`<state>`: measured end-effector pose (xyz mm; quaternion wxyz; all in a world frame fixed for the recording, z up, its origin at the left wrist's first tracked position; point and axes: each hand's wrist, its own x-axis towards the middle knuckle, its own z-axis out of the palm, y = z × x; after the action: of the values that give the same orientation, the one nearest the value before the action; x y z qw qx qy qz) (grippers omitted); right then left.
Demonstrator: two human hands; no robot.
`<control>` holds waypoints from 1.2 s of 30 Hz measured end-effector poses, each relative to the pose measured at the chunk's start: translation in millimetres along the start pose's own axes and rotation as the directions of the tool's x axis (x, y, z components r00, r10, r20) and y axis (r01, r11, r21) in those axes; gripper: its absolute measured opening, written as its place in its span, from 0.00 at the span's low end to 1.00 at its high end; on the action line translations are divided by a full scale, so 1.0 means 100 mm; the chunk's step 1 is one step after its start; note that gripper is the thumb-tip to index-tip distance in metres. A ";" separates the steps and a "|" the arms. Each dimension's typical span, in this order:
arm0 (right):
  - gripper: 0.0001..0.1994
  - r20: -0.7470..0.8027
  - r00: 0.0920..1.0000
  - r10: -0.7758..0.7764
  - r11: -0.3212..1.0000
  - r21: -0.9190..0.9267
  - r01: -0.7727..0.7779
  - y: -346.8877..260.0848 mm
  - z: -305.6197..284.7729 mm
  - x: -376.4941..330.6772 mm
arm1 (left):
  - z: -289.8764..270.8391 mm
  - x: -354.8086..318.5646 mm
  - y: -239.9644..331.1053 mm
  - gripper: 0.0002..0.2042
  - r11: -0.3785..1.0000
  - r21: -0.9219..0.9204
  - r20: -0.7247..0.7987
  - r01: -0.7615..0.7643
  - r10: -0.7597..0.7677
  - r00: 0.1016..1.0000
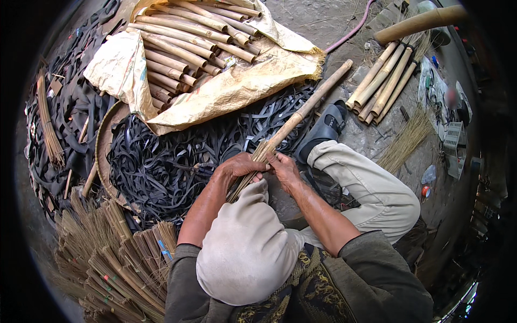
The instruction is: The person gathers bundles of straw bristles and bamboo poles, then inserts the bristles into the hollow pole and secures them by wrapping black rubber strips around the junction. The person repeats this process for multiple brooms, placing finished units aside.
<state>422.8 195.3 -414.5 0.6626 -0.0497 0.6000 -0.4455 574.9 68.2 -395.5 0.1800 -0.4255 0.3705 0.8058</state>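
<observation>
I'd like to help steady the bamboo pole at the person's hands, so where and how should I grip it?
Probably best by the bare far half of the bamboo pole, from the far side, palm wrapped around it: that stretch is round and uncovered, while the left hand and right hand are at the bristles near its other end.

ahead: tubes [186, 33] in sack [237, 94] | near-left: twig bundles [121, 264] | middle: strips [156, 161], left of pole [307, 109] | right: bamboo bundle [378, 77]
</observation>
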 end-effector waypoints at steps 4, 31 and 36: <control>0.26 -0.043 0.998 -0.036 0.994 0.099 0.040 -0.05 0.07 -0.03 | -0.02 0.02 -0.03 0.13 0.999 -0.042 0.042 0.031 -0.029 0.999; 0.22 -0.217 0.976 -0.009 0.967 0.248 0.063 -0.03 0.30 0.37 | 0.20 0.23 -0.19 0.25 0.915 0.374 -0.210 -0.151 0.242 0.947; 0.22 -0.171 0.985 0.024 0.985 0.170 0.006 -0.03 0.23 0.40 | 0.24 0.27 -0.19 0.23 0.832 0.546 -0.291 -0.098 0.297 0.909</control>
<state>435.5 156.6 -436.8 0.6121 0.0485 0.6150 -0.4947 557.6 97.7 -417.4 0.1307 -0.4609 0.6437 0.5967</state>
